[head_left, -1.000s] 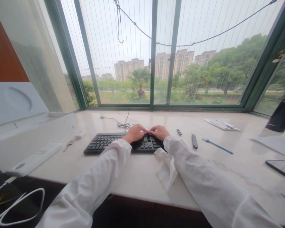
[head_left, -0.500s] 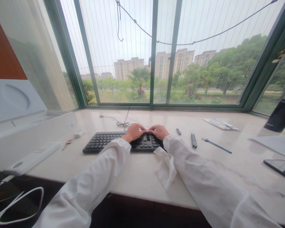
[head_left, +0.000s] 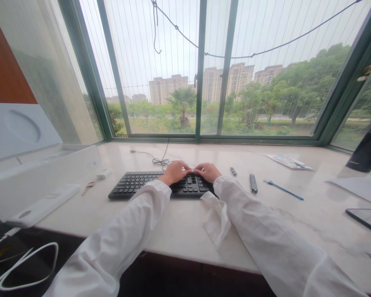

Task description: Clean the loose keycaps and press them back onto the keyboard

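A black keyboard [head_left: 136,181] lies on the white marble-like counter, and some of its keys on the right part are off. My left hand [head_left: 175,172] and my right hand [head_left: 207,171] meet over its upper right part. Both are closed, thumbs and fingers pinched together fingertip to fingertip. Whatever lies between the fingertips is too small to make out. Several loose dark keycaps [head_left: 233,170] rest to the right of the keyboard. A crumpled white wipe [head_left: 217,218] lies in front of it, against my right sleeve.
Right of the keyboard lie a dark grey stick-like tool [head_left: 253,183], a blue thin brush [head_left: 284,190], a plastic packet [head_left: 289,161] and a phone [head_left: 366,218]. A coiled cable [head_left: 160,161] lies behind. On the left are a key [head_left: 88,188], a white power strip [head_left: 49,206] and an open white box [head_left: 43,169].
The view has shifted very slightly. Both hands keep the same pinch over the keyboard, and nothing else has visibly moved.
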A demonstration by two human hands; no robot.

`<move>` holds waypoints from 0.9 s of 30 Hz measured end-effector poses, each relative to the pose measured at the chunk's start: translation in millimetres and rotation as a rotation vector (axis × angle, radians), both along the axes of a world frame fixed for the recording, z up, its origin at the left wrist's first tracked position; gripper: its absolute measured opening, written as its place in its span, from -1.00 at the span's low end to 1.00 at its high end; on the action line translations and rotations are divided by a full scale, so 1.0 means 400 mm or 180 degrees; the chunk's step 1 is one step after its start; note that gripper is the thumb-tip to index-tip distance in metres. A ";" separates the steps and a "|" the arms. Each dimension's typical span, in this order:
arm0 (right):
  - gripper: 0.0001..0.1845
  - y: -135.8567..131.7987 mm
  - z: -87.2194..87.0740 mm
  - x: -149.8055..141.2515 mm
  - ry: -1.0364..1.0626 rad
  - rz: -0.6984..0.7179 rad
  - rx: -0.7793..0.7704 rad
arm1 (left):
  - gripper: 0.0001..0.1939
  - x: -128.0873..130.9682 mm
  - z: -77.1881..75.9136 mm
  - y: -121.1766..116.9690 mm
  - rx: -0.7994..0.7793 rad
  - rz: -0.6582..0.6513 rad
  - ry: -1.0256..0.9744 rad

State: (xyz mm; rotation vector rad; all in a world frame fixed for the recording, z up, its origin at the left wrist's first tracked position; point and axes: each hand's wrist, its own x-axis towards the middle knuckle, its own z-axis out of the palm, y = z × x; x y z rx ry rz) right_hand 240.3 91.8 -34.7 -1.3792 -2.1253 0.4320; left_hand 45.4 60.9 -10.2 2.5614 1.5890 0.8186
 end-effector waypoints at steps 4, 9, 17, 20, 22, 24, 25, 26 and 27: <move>-0.72 -0.004 0.003 -0.001 -0.0020 -0.0012 0.0019 | -0.75 0.000 0.000 0.000 -0.0005 0.0024 0.0024; -0.71 -0.004 0.002 -0.001 -0.0025 0.0016 0.0016 | -0.76 -0.001 0.000 0.001 0.0025 -0.0001 0.0056; -0.72 0.000 -0.002 -0.002 0.0013 -0.0014 0.0049 | -0.76 0.000 0.002 -0.004 -0.0021 -0.0022 0.0007; -0.71 0.000 -0.002 -0.002 0.0010 0.0001 0.0042 | -0.76 0.000 -0.002 -0.002 -0.0029 -0.0039 0.0003; -0.70 0.000 -0.003 -0.002 -0.0006 -0.0019 0.0040 | -0.77 -0.001 -0.006 0.001 0.0000 -0.0059 -0.0010; -0.70 0.000 -0.004 -0.003 -0.0018 -0.0049 0.0035 | -0.77 -0.003 -0.010 0.004 0.0029 -0.0065 -0.0017; -0.70 0.001 -0.005 -0.003 -0.0022 -0.0059 0.0033 | -0.77 -0.003 -0.011 0.005 0.0034 -0.0056 -0.0010; -0.70 0.001 -0.005 -0.003 -0.0024 -0.0065 0.0032 | -0.78 -0.004 -0.012 0.006 0.0036 -0.0039 0.0004; -0.71 0.001 -0.005 -0.003 -0.0027 -0.0069 0.0033 | -0.78 -0.004 -0.013 0.006 0.0037 -0.0019 0.0022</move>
